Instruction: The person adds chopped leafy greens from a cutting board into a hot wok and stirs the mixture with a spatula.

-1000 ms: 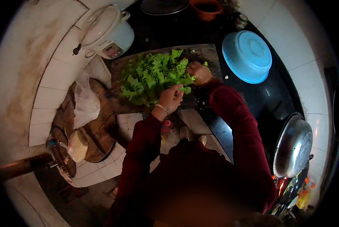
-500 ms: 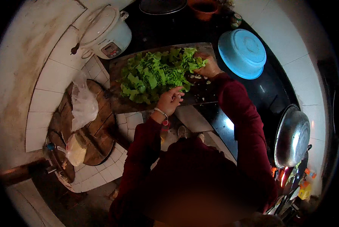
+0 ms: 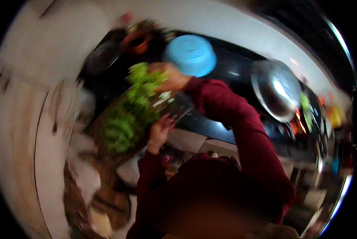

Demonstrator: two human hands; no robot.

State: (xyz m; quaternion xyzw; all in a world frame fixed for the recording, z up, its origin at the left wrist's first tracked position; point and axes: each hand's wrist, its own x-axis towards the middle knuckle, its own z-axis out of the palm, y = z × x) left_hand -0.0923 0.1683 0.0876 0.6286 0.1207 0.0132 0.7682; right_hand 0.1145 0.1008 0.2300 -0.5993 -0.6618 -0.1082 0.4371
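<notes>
Chopped green lettuce (image 3: 124, 125) lies heaped along a dark cutting board (image 3: 183, 106), with motion blurring the view. My right hand (image 3: 172, 76) is at the far end of the heap, its blurred fingers curled against the leaves and partly hidden by them. My left hand (image 3: 159, 133), a band at its wrist, is by the near side of the lettuce with its fingers apart and holding nothing visible. Small pale pieces (image 3: 164, 96), perhaps garlic, rest on the board between my hands.
Beyond my right hand an upturned blue basin (image 3: 190, 55) sits on the black counter. A large metal basin (image 3: 277, 89) stands to the right, flames (image 3: 300, 119) beside it. At the back left is a clay pot (image 3: 136, 42). A plastic bag (image 3: 85, 175) lies on a wooden surface, lower left.
The view has swung toward the right, so the board, lettuce and basins appear turned and shifted left. Both hands remain by the lettuce.
</notes>
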